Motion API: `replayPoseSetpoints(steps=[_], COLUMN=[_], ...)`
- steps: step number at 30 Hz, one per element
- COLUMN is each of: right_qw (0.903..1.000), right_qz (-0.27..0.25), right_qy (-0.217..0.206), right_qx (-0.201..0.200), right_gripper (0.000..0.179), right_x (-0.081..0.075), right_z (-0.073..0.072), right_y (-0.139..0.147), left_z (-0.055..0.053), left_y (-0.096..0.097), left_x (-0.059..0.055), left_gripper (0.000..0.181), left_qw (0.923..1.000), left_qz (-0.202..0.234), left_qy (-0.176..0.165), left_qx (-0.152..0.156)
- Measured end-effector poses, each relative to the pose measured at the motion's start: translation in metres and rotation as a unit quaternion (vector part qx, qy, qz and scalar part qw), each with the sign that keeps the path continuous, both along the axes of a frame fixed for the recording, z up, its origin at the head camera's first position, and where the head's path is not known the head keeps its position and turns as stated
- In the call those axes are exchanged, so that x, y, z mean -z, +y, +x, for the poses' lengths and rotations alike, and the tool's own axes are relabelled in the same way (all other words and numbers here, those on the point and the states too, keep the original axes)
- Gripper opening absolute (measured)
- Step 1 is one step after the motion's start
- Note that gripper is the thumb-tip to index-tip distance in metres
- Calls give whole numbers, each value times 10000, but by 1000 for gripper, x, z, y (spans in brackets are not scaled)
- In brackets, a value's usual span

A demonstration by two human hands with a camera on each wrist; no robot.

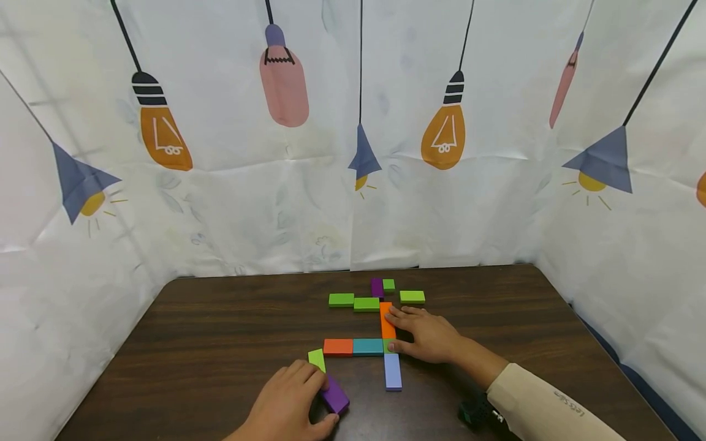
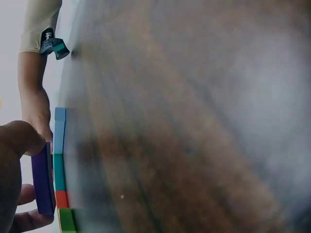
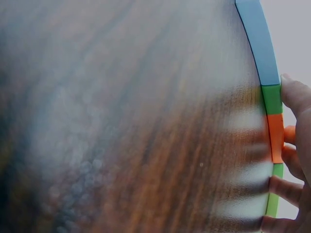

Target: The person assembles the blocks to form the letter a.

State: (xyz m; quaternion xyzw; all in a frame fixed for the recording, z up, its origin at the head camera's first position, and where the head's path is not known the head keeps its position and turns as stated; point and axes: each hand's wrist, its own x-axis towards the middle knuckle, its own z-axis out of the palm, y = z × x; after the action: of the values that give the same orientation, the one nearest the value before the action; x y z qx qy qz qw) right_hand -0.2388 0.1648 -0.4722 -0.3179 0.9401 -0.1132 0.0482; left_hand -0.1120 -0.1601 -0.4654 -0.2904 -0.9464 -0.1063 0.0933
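Observation:
My left hand [image 1: 289, 401] grips a purple block [image 1: 336, 395] between thumb and fingers, at the front of the table. In the left wrist view the purple block [image 2: 43, 179] stands out from the fingertips. A lime block [image 1: 317, 358], partly hidden by this hand, lies just beyond. On the right, my right hand [image 1: 427, 335] spreads over the row, its thumb touching a small green block [image 1: 387, 346] and its fingertips resting on an orange block [image 1: 388, 326]. A light blue block [image 1: 393, 372] meets the green one at the near side. To its left run a teal block [image 1: 368, 347] and a red-orange block [image 1: 337, 347].
Farther back lie lime blocks, one left [image 1: 341, 300], one in the middle [image 1: 366, 304] and one right [image 1: 412, 297]. A purple block [image 1: 377, 287] and a small green piece [image 1: 388, 285] sit behind them. Printed cloth [image 1: 320, 220] surrounds the dark wooden table [image 1: 231, 331].

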Motion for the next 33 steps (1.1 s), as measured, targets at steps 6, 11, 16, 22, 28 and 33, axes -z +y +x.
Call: replayPoseSetpoints(steps=[6,11,16,22,28,33], right_qw=[10000,10000,10000,10000,10000,10000], right_qz=[-50,-8,-2,2,-21,-31], right_qy=[3,3,6,0,38,34], right_qx=[-9,20,20,27,-41,-69], right_gripper=[74,74,75,74,74,74], right_x=[0,1,1,-1,0,2], right_z=[0,0,-1,-1,-1,-1], right_y=[1,0,0,0,1,1], left_z=[3,3,3,1,-2,-3], left_y=[0,-1,-3,-4,-3,-3], left_x=[-1,1,3,1,-2,0], left_gripper=[50,52,47,26,17,16], left_qw=[9998,9992,9996,9995,9996,9999], left_qz=[-32,-71,-148,-122,-156,-86], left_qy=[-197,-394,-217,112,97,90], left_qx=[-79,-21,142,268,217,118])
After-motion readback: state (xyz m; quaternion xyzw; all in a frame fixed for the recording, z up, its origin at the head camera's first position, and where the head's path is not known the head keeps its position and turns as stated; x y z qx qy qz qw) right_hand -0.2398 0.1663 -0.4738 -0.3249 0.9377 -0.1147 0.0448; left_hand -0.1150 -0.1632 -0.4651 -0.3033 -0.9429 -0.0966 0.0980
